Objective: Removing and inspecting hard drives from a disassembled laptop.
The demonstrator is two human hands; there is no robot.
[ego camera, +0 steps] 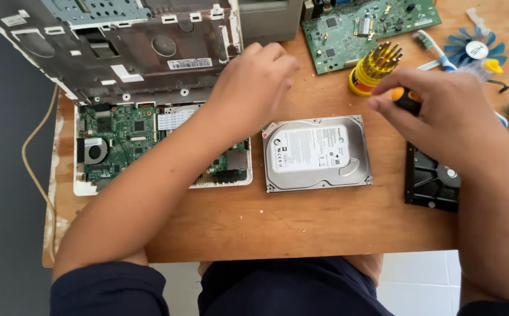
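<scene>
My left hand [253, 88] hovers with curled fingers over the right end of an opened white laptop base [80, 187]; whether it holds anything is hidden. The laptop's green circuit board [127, 140] and small fan [95, 153] lie exposed. My right hand [442, 114] grips a screwdriver with an orange and black handle [407, 99] above the table, just right of a silver hard drive [316, 153] lying label up. A second, black hard drive [430, 182] sits under my right wrist.
The lifted laptop cover [120, 52] leans at the back left. A green circuit board [366, 29], a yellow holder of screwdriver bits [373, 69], a blue fan [471, 47] and a toothbrush [433, 50] lie at the back right. A cable [32, 158] hangs off the wooden table's left edge [52, 234].
</scene>
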